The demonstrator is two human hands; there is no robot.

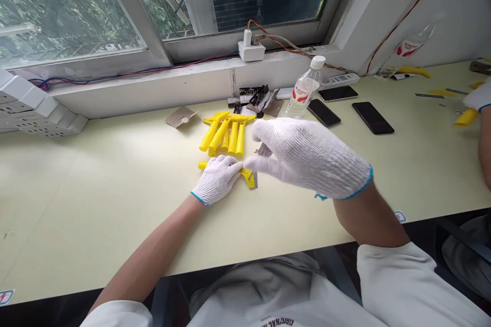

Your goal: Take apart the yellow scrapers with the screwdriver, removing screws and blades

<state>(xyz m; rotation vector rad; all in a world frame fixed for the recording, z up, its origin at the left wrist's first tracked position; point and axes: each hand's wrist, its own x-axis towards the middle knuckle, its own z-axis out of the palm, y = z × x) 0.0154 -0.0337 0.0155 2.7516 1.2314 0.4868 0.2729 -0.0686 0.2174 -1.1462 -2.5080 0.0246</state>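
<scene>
My left hand point(218, 179), in a white knit glove, lies on the table with its fingers wrapped round the handle of a yellow scraper point(248, 178). The scraper's head points right, with a grey blade along its edge. Just above and to the right is my right hand point(303, 156), gloved too, its thumb spread from the forefinger and its other fingers curled underneath. Nothing shows in the gap; the palm is hidden. Its thumb tip is close to the scraper. Behind my left hand lie several more yellow scrapers point(218, 135) side by side.
Packaging cards point(261, 97) and a piece of brown cardboard point(181, 117) lie near the wall. A water bottle point(303, 89) stands beside several phones point(373, 117). White boxes point(34, 104) are at the far left. At the right edge shows another person's gloved hand point(479, 98), near yellow parts.
</scene>
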